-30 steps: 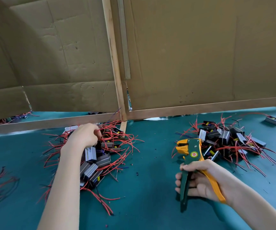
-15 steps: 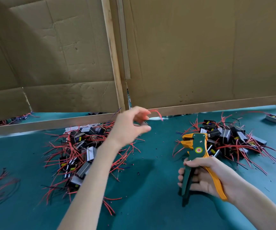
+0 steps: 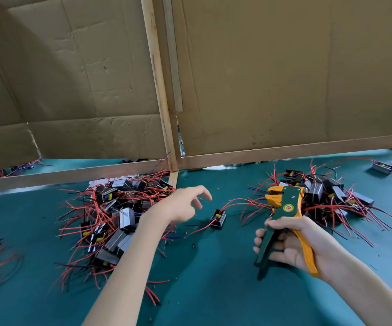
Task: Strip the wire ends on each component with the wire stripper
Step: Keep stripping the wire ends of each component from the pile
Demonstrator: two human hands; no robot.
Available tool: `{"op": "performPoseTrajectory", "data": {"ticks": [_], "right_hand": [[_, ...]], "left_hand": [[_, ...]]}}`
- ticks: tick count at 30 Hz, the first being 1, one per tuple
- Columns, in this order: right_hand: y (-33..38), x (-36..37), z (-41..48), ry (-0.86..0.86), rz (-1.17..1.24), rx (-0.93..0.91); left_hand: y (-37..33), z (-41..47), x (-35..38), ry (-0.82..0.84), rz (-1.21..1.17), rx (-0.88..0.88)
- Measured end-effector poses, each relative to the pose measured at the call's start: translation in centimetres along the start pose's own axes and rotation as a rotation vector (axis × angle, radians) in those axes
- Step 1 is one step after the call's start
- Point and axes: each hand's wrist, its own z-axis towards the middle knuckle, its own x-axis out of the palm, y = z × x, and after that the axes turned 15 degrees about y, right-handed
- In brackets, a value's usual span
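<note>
Now the left hand (image 3: 183, 204) hovers with spread fingers (image 3: 200, 190), holding nothing; the right hand (image 3: 289, 243) grips the wire stripper (image 3: 282, 208). One component (image 3: 218, 218) lies on the table (image 3: 213, 290) between them. Next, I think, it must be lifted and its wire end fed into the stripper.
</note>
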Motion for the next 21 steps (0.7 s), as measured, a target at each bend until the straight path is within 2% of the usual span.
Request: {"op": "performPoseTrajectory", "data": {"ticks": [3,5,10,16,19,21], "right_hand": [[-0.1,0.3,0.0,-0.003,0.005,0.006],[-0.1,0.4,-0.1,-0.004,0.006,0.006],[-0.1,0.5,-0.3,-0.004,0.01,0.002],[0.0,0.6,-0.3,-0.003,0.015,0.007],[0.0,0.6,-0.2,-0.006,0.02,0.013],[0.0,0.5,-0.2,-0.005,0.021,0.013]], "left_hand": [[0.8,-0.3,0.6,0.152,-0.013,0.031],[0.9,0.0,1.4,0.176,-0.072,0.095],[0.4,1.3,2.9,-0.003,-0.153,0.259],[-0.1,2.0,4.0,-0.029,-0.016,0.326],[-0.6,2.2,4.4,-0.077,-0.101,0.356],[-0.9,2.2,4.5,-0.166,-0.22,0.394]]}}
